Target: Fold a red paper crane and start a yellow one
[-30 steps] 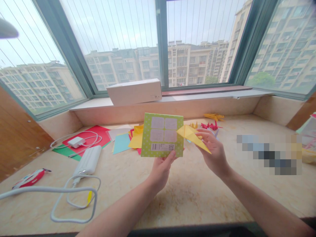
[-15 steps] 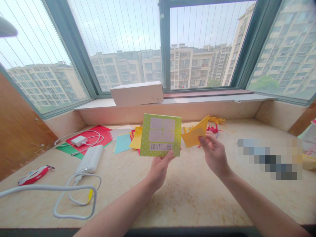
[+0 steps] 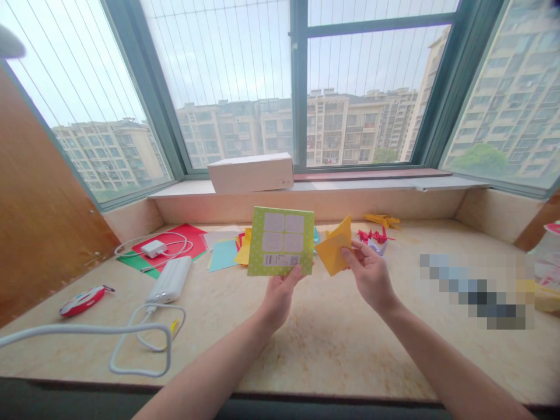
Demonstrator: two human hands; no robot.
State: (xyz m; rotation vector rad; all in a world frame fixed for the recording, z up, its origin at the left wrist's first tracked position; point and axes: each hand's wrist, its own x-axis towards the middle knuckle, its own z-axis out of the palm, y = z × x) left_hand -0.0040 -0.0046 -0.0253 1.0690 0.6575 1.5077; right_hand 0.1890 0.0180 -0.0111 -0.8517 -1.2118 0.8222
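My left hand [image 3: 279,294] pinches the lower edge of a green dotted paper pack [image 3: 280,241] and holds it upright above the stone counter [image 3: 324,338]. Its back shows four pale squares and a barcode label. My right hand [image 3: 371,274] grips a folded yellow-orange paper piece [image 3: 333,252] just to the right of the pack, thumb on its front. The two papers almost touch. Behind the pack lies a loose spread of coloured paper sheets [image 3: 224,254].
A white power bank [image 3: 170,279] with a looping white cable [image 3: 140,338] lies at the left, beside a white charger [image 3: 153,248] on red paper and a red-and-white object [image 3: 82,300]. Red folded paper cranes [image 3: 373,235] and a yellow one [image 3: 381,220] sit behind my right hand. A white box [image 3: 251,172] rests on the sill.
My right hand has turned the yellow paper from a flat pointed shape to an upright folded piece and brought it closer to the green pack. The view has shifted slightly.
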